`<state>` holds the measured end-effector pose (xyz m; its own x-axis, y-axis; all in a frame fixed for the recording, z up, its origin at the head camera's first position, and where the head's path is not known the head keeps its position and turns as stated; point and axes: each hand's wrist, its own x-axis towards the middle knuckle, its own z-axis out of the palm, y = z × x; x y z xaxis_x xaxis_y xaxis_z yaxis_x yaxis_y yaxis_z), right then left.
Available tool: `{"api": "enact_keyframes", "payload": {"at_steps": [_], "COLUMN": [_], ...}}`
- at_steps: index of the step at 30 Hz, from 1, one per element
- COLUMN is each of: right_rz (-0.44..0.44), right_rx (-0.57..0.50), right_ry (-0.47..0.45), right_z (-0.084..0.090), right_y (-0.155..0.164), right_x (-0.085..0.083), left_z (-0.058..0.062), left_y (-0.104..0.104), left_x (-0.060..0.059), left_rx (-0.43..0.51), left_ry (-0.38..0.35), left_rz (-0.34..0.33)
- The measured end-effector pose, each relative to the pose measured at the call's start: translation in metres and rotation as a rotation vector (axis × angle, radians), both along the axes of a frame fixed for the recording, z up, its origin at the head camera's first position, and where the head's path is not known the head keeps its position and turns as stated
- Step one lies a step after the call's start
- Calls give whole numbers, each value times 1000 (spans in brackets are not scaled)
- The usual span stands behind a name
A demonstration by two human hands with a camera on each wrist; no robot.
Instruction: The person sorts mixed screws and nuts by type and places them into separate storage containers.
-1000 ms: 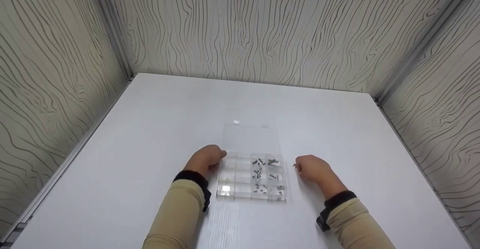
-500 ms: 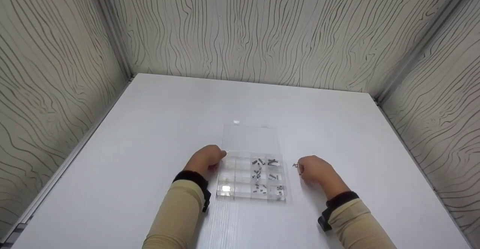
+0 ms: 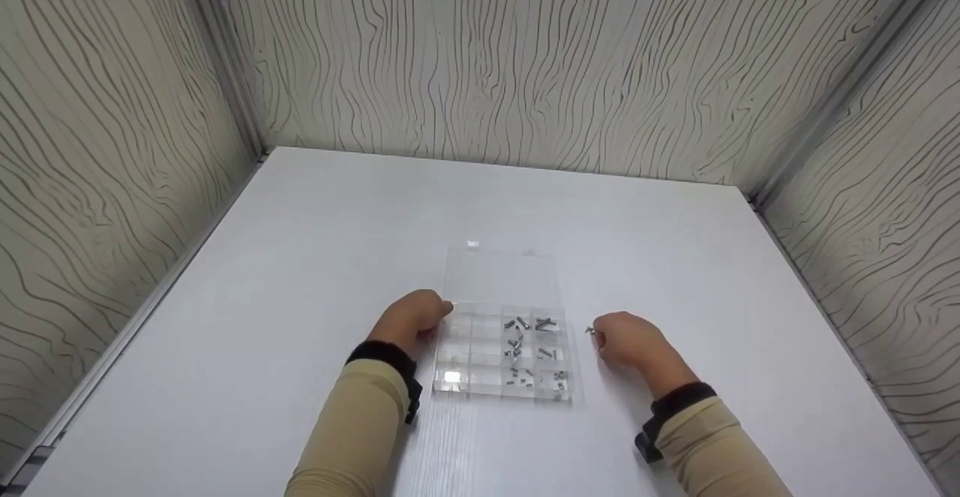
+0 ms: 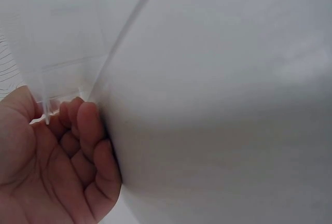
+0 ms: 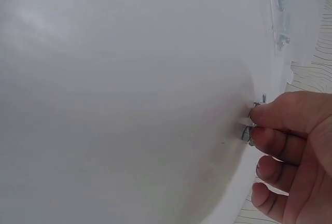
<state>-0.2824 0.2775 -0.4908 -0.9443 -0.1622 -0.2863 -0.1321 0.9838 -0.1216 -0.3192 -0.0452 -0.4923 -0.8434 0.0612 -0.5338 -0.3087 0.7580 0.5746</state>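
Observation:
A clear plastic compartment box (image 3: 489, 354) lies on the white table, its transparent lid (image 3: 501, 276) laid back behind it. My left hand (image 3: 412, 317) grips the box's left wall near the back corner; in the left wrist view the thumb and curled fingers (image 4: 89, 125) meet at the clear edge. Just right of the box, my right hand (image 3: 626, 339) pinches several small shiny metal fasteners (image 5: 246, 133) between thumb and fingers, low over the tabletop. Their exact kind is partly hidden by the fingertips. Screws (image 3: 545, 324) and other small metal pieces (image 3: 559, 381) lie in the box's right-hand compartments.
The white table (image 3: 300, 205) extends around the box on all sides. Patterned panels (image 3: 480, 62) close it in at the back, left and right, with grey metal posts (image 3: 225, 62) at the corners.
My right hand has shifted very slightly right, and its fingers have moved around the metal pieces, one of which now shows at the fingertips. The left hand and box have stayed put.

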Motion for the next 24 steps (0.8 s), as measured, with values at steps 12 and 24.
{"api": "enact_keyframes", "payload": {"at_steps": [12,24], "right_rz": [92,223], "right_rx": [-59,-53], "right_ry": [94,132], "right_z": [28,39], "right_y": [-23,-59], "right_x": [5,19], "left_z": [-8,-6], "left_y": [1,0], "left_x": [-6,-4], "left_rx": [-28,-8], "left_ry": [7,28], "left_rz": [-32,-45]}}
